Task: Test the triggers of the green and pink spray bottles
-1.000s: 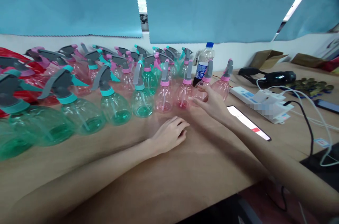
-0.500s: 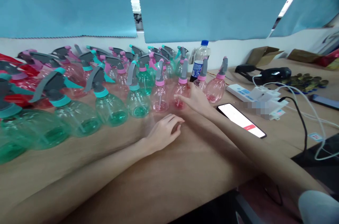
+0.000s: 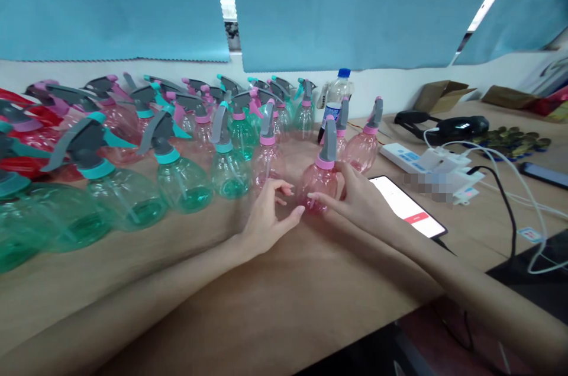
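Observation:
A clear pink spray bottle [image 3: 316, 183] with a grey trigger head and pink collar stands almost upright in the grip of my right hand [image 3: 355, 195], whose thumb and fingers wrap its body. My left hand [image 3: 268, 216] is open just left of it, thumb and fingers apart, holding nothing. Behind the left hand stands another pink spray bottle [image 3: 267, 157], partly covered by the fingers. A green spray bottle [image 3: 231, 172] with a turquoise collar is farther left. Two more pink bottles, including the rightmost pink spray bottle [image 3: 361, 148], stand behind my right hand.
Several green and pink spray bottles crowd the table's left and back. A drink bottle [image 3: 339, 92] with a blue cap stands by the wall. To the right are a lit phone [image 3: 406, 207], a white power strip [image 3: 399, 157] with cables, black goggles-like gear [image 3: 461, 127] and a cardboard box [image 3: 441, 95].
My right hand has brought the pink spray bottle toward me and slightly right, out of the row. My left hand has opened, its thumb and fingers spreading toward the bottle.

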A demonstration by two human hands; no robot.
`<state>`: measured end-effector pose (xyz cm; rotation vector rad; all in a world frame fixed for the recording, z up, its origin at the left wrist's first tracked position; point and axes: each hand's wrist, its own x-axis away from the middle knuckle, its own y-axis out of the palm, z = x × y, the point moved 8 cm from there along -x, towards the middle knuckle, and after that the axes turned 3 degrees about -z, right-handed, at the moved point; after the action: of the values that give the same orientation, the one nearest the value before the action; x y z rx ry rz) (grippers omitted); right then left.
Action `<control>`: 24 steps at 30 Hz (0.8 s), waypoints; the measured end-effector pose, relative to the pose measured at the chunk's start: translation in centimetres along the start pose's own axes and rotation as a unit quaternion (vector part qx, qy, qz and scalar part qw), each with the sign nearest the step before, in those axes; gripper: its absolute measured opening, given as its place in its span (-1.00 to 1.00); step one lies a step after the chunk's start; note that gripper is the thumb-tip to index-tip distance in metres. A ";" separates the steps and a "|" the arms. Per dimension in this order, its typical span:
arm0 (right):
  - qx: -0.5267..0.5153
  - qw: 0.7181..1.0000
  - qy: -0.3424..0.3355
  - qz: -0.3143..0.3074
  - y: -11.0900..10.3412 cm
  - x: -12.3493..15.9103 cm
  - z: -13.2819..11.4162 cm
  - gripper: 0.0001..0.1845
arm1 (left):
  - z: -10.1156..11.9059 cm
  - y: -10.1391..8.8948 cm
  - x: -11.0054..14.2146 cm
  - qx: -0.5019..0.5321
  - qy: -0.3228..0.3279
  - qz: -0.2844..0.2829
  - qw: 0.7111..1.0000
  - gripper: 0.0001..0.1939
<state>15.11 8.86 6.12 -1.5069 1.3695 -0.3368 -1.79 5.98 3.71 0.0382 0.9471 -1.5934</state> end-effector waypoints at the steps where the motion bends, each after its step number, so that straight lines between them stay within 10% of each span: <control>1: 0.006 1.000 0.005 -0.001 -0.2 0.6 -0.2 -0.29 | 0.0 0.1 0.0 0.010 -0.005 -0.004 1.000 -0.61; 9: 0.005 0.999 -0.027 -0.019 0.7 3.0 -4.4 -0.30 | 1.9 -0.2 -0.3 0.128 -0.048 -0.053 0.989 -0.32; 24: -0.134 0.976 -0.130 -0.110 7.4 2.7 -13.7 -0.18 | 2.4 -9.2 2.6 0.037 -0.129 0.046 0.990 -0.49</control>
<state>1.34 1.21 5.06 -1.8612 1.0733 -0.0853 -9.08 1.99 8.95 -0.0697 0.6750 -1.5053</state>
